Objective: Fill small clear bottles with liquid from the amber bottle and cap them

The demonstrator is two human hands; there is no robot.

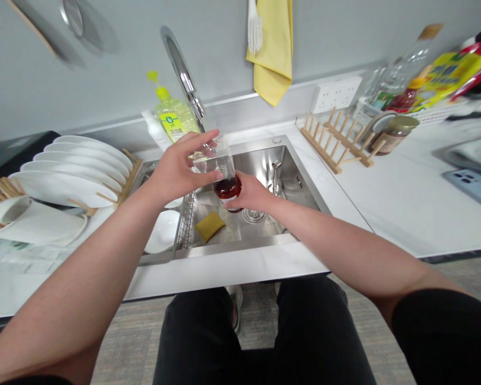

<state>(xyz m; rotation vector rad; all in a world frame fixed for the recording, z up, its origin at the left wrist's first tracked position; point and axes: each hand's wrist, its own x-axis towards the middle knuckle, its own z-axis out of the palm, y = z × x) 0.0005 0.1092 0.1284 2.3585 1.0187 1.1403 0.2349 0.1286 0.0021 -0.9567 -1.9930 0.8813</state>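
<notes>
Bright, even light is falling from overhead, casting only soft shadows. Glare is streaking the faucet (182, 75) and the steel sink (304, 184). Wide-angle distortion is bending the edges; motion blur is smearing the bottles (401, 75) at two o'clock.

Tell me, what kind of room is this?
Most likely a kitchen: there's a steel sink with a tap, white plates drying in a rack, and a bottle of dish soap.

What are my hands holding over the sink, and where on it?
A clear bottle with dark red liquid: the left hand grips its upper body, the right hand its lower end.
</notes>
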